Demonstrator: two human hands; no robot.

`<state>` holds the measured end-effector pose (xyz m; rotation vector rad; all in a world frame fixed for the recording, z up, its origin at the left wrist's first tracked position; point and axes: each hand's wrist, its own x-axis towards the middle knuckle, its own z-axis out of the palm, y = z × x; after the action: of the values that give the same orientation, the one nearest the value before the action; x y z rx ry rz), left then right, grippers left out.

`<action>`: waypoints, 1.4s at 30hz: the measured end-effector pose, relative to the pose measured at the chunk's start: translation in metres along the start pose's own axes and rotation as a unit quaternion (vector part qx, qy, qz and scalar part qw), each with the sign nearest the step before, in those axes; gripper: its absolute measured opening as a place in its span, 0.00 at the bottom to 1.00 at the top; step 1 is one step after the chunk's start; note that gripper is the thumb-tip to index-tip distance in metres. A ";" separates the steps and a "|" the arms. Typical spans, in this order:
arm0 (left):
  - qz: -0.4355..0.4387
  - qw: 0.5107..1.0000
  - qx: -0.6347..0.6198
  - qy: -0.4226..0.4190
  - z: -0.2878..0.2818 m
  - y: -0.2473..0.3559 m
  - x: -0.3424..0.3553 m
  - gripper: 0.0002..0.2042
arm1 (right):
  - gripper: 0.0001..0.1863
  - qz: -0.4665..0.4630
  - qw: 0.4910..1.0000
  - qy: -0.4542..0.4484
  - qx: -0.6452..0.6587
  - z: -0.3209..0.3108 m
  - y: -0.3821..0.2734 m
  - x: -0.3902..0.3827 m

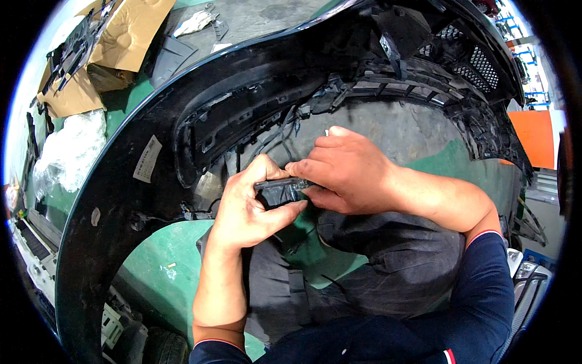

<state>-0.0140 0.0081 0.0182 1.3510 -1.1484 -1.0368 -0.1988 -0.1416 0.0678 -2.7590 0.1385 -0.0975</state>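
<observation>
My left hand (245, 203) is wrapped round a small black plastic part (274, 194), thumb below and fingers along its upper edge. At the part's right end my right hand (348, 173) is closed, with thumb and forefinger pinching there. Its fingers hide that end, so I cannot tell whether they grip the part itself or something smaller. A thin white tip (327, 133) pokes out above the right hand's knuckles, its kind unclear. Both hands are above my lap, inside the curve of a large black car bumper (115, 182), whose inner side faces me.
Dark wiring (285, 130) runs along the bumper's inside. Beyond it, at far left, are a torn cardboard box (130, 36) and clear plastic wrap (73, 151). White gloves (195, 22) lie on the floor at the back. An orange panel (532, 138) stands at right.
</observation>
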 end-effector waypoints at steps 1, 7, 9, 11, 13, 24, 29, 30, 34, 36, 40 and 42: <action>0.010 1.000 0.009 0.002 0.000 -0.001 0.000 0.18 | 0.21 0.000 1.000 0.001 0.000 0.000 0.000 0.000; 0.016 1.000 -0.008 0.003 0.002 -0.003 0.000 0.18 | 0.21 0.003 1.000 -0.001 0.000 0.000 -0.001 -0.001; 0.012 1.000 -0.013 0.002 0.002 -0.003 0.000 0.18 | 0.21 0.004 1.000 -0.004 -0.004 -0.001 -0.001 -0.001; 0.005 1.000 -0.014 -0.001 0.001 -0.002 -0.001 0.17 | 0.21 0.005 1.000 -0.005 -0.004 -0.001 -0.002 -0.001; 0.006 1.000 -0.018 0.002 0.002 -0.001 -0.001 0.17 | 0.21 0.004 1.000 -0.003 -0.007 -0.001 -0.003 -0.001; 0.014 1.000 -0.022 0.009 0.004 -0.004 -0.005 0.19 | 0.22 0.008 1.000 0.002 -0.012 -0.003 -0.007 -0.002; 0.018 1.000 -0.013 0.007 0.004 -0.003 -0.005 0.19 | 0.21 0.009 1.000 -0.005 -0.008 -0.004 -0.007 -0.003; 0.022 1.000 -0.011 0.008 0.004 -0.004 -0.005 0.19 | 0.21 0.008 1.000 -0.003 -0.008 -0.004 -0.007 -0.003; 0.010 1.000 -0.013 0.009 0.005 -0.002 -0.005 0.20 | 0.21 0.007 1.000 -0.003 -0.012 -0.003 -0.007 -0.004; 0.005 1.000 -0.015 0.007 0.005 0.000 -0.005 0.20 | 0.21 0.008 1.000 -0.001 -0.015 -0.003 -0.007 -0.005; 0.007 1.000 -0.009 0.006 0.005 0.001 -0.004 0.20 | 0.22 0.007 1.000 0.003 -0.008 -0.002 -0.006 -0.006; 0.002 1.000 -0.011 0.008 0.005 0.001 -0.005 0.20 | 0.22 0.006 1.000 0.008 -0.011 -0.004 -0.007 -0.006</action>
<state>-0.0203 0.0120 0.0184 1.3368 -1.1246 -1.0324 -0.2044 -0.1360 0.0733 -2.7789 0.1625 -0.1152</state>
